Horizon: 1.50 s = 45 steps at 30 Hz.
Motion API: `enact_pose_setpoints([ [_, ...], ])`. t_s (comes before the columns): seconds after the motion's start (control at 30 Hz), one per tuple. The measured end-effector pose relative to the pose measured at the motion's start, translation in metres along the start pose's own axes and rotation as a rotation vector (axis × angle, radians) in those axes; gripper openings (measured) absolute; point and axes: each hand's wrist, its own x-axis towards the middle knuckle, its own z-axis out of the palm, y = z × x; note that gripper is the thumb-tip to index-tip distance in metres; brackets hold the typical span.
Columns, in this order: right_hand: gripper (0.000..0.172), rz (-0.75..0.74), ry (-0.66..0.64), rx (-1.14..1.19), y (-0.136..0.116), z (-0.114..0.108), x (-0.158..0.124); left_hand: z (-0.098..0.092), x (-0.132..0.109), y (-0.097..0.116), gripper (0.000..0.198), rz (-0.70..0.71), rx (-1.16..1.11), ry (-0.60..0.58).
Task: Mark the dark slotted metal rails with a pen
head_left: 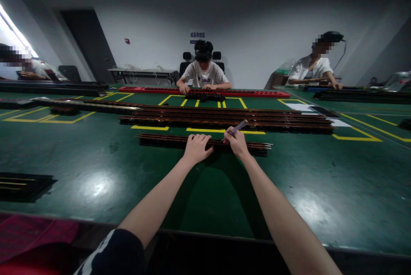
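A short bundle of long dark strips (167, 140) with copper-coloured edges lies crosswise on the green table. Over its middle rests my left hand (196, 149), fingers bent across the strips and thumb along their near side. My right hand (236, 143) is closed around a pen-like tool (239, 126) with a greyish barrel. The tool leans, its upper end to the right and its thin tip down at the strips, just right of my left hand. Whether the tip touches them I cannot tell.
Beyond lies a longer stack of similar strips (224, 116). More dark strips (25, 186) lie at the near left. Yellow tape (224, 131) marks the green table (112, 155). Across it, a person (205, 74) works by a red rail (257, 93); others sit left and right.
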Motion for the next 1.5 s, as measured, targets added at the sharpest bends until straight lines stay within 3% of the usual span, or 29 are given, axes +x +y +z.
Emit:
enact_pose_setpoints([
  [0.97,0.023,0.035,0.027,0.099,0.0008,0.0,0.0008,-0.0008,0.0002,0.0031,0.032,-0.024,0.016,0.026],
  [1.5,0.022,0.036,-0.021,0.082,-0.0048,0.0019,-0.0003,-0.0029,0.0,0.0046,0.028,-0.052,0.031,0.033],
])
